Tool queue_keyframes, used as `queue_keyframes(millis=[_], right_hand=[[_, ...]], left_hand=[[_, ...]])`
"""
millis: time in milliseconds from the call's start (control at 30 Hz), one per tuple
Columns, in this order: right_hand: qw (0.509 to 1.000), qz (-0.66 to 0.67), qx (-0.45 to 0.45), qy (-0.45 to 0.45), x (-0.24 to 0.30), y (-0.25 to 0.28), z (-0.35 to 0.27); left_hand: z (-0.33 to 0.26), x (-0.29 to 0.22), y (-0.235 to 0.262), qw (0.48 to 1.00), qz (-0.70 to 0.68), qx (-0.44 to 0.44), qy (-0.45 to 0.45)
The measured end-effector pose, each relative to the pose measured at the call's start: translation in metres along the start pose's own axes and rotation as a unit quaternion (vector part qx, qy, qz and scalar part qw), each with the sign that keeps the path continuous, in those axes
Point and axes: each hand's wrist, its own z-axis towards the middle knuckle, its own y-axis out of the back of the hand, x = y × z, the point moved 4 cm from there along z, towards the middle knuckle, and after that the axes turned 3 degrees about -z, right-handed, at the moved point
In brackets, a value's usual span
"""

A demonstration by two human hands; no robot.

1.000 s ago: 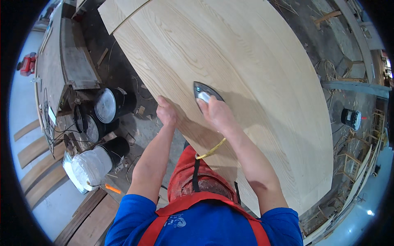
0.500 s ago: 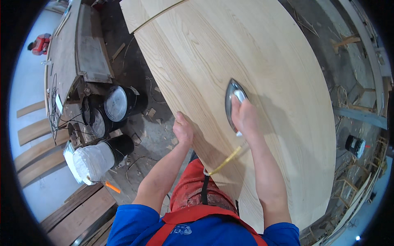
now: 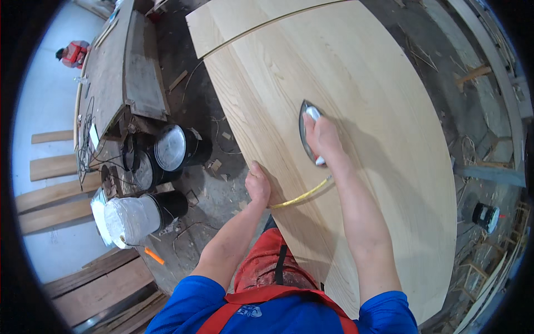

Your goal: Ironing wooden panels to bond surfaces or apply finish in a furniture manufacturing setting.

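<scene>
My right hand point(image 3: 324, 137) is wrapped round the white handle of a clothes iron point(image 3: 303, 135), its dark pointed plate resting on a large pale wood-grain panel point(image 3: 389, 150). The iron's tip points away from me. From its heel a yellow cord point(image 3: 305, 196) curves left across the panel to the near-left edge, close to my left wrist. My left hand point(image 3: 257, 185) grips that same edge, with the thumb uppermost; its other fingers are partly hidden.
Black buckets point(image 3: 181, 147) and a plastic-wrapped white bucket point(image 3: 129, 221) stand on the littered floor at left, beside a grey bench point(image 3: 105, 72). A person in red point(image 3: 74, 54) is far left. A narrower board point(image 3: 245, 22) lies past a gap in the panel. Another bucket point(image 3: 485, 217) stands at right.
The iron has slid left and farther from me over the panel. Its cord has swung up toward my left wrist. My left hand stays at the edge, while the whole view has shifted slightly.
</scene>
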Motion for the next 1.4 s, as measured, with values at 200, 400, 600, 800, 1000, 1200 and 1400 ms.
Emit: queue_keyframes(millis=[200, 400, 600, 800, 1000, 1200, 1400], right_hand=[[0.991, 0.017, -0.061, -0.114, -0.111, 0.027, -0.185], [0.927, 0.075, -0.260, -0.260, -0.238, 0.044, -0.360], [0.816, 0.313, -0.322, -0.364, -0.286, 0.039, -0.439], [0.919, 0.126, -0.292, -0.233, -0.214, 0.010, -0.395], [0.960, 0.153, -0.142, -0.189, -0.117, -0.014, -0.292], [0.972, 0.132, -0.150, -0.127, -0.140, 0.002, -0.322], [0.874, 0.203, -0.305, -0.321, -0.274, 0.038, -0.458]], left_hand=[[-0.004, -0.001, -0.001, 1.000, 0.020, 0.002, -0.014], [0.007, 0.001, -0.008, 0.998, 0.032, 0.013, -0.051], [0.007, -0.004, -0.008, 0.999, 0.046, 0.001, -0.003], [0.007, 0.011, -0.014, 0.998, 0.061, -0.021, 0.012], [0.009, 0.001, -0.002, 0.999, 0.028, 0.000, 0.044], [-0.008, -0.007, -0.007, 0.999, -0.011, 0.011, 0.034], [-0.008, -0.010, 0.002, 0.999, -0.027, -0.014, 0.031]])
